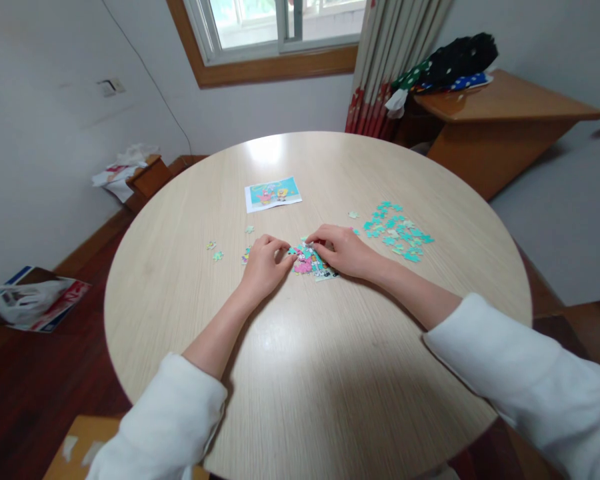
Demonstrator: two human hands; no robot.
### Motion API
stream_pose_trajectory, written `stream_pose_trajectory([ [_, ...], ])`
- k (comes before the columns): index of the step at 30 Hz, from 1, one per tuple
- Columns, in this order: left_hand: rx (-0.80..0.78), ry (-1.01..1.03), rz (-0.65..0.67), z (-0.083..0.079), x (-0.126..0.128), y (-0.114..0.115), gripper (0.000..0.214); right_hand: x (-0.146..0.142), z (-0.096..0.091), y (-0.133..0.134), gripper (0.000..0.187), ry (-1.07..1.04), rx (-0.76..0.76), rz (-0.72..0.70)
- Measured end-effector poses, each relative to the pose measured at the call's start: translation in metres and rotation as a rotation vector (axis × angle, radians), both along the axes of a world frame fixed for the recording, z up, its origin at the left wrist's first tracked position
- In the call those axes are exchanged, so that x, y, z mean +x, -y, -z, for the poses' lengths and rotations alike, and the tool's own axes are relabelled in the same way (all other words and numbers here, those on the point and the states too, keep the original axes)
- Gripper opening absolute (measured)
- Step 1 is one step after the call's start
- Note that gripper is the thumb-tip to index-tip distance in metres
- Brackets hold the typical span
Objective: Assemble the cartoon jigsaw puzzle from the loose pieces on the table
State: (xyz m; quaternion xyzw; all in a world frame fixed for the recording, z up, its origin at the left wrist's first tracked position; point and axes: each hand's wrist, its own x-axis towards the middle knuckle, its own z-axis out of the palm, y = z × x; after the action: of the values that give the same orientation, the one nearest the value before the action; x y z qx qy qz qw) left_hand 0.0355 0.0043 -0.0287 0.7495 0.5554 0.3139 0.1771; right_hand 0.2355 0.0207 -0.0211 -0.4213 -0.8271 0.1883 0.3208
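A partly joined jigsaw puzzle (303,262), with a pink figure on it, lies between my hands on the round table. My left hand (266,263) is curled, thumb and forefinger closed on the puzzle's left edge. From the upper right, my right hand (343,249) pinches a small pale puzzle piece (309,245) at the top edge; its fingers hide part of it. My right hand also covers some of the puzzle's right side. A few colourful pieces (245,256) show partly behind my left hand.
Many loose teal pieces (400,230) are spread at the right. Single pieces lie at the left (218,255) and beyond my hands (250,229). A printed reference picture (274,194) rests farther back on the round table (300,373). A wooden desk (505,100) with cloths stands behind right.
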Motion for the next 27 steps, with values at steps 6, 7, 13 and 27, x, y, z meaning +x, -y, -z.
stream_pose_trajectory([
  [6, -0.012, -0.013, 0.0, -0.0039, 0.0014, 0.0009, 0.007, 0.0008, -0.0015, 0.0008, 0.024, 0.004, 0.002, 0.01],
  [7, -0.014, -0.013, 0.001, -0.0039, 0.0014, 0.001, 0.007, 0.001, -0.0013, 0.0006, 0.024, 0.005, 0.002, 0.008],
  [13, -0.018, -0.009, 0.005, -0.0042, 0.0012, 0.0013, 0.007, 0.0007, -0.0023, 0.0007, 0.024, 0.014, -0.004, 0.012],
  [27, 0.013, -0.008, 0.002, -0.0007, 0.0006, -0.0008, 0.007, 0.0003, 0.0017, -0.0015, 0.025, 0.051, 0.046, -0.006],
])
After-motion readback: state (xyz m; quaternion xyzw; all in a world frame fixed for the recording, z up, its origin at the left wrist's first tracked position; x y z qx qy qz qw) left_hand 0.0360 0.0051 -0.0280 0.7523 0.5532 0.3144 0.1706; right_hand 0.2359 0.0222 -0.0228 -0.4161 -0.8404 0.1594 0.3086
